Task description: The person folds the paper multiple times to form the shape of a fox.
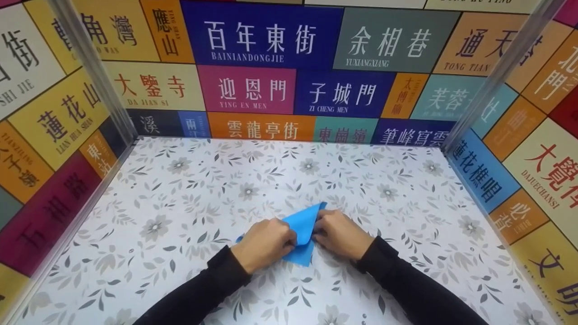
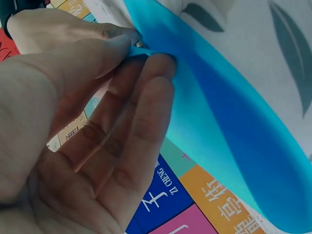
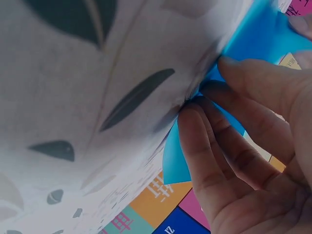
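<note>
A sheet of blue paper [image 1: 301, 225], partly folded over so that its upper layer curves, lies between both hands near the middle of the table. My left hand [image 1: 266, 243] pinches an edge of the paper between thumb and fingertips, as the left wrist view shows with the paper [image 2: 209, 102] bending away to the right. My right hand [image 1: 339, 234] pinches the paper at its right side, fingertips close to the tabletop. In the right wrist view, blue paper [image 3: 176, 163] shows on both sides of the right fingers [image 3: 200, 141]. Part of the sheet is hidden behind the left hand.
The tabletop [image 1: 189, 216] has a white covering with grey flowers and leaves. Panels with colourful Chinese sign lettering [image 1: 262, 40] stand at the back and on both sides. Clear corner strips [image 1: 97, 72] join the panels.
</note>
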Available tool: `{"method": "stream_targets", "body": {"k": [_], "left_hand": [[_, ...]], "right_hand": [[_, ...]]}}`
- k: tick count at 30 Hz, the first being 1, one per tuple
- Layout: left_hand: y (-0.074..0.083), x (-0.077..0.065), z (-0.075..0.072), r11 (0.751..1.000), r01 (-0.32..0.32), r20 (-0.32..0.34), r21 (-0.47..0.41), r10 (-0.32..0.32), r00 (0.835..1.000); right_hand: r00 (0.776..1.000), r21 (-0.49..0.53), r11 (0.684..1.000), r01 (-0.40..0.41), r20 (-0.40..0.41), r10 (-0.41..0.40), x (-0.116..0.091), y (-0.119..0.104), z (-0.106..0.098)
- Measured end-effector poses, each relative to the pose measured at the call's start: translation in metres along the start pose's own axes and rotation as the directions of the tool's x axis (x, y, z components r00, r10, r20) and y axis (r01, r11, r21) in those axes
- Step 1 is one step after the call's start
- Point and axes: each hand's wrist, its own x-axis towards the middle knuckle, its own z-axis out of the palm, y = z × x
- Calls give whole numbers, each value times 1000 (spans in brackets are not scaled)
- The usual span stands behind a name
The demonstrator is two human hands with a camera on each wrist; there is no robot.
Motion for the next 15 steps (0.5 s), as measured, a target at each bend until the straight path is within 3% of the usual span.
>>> {"method": "stream_targets", "body": {"k": [15], "left_hand": [[7, -2, 9, 995, 18, 27, 102, -20, 999]], "right_hand": [[1000, 13, 1000, -19, -24, 20, -5, 0, 0]]}}
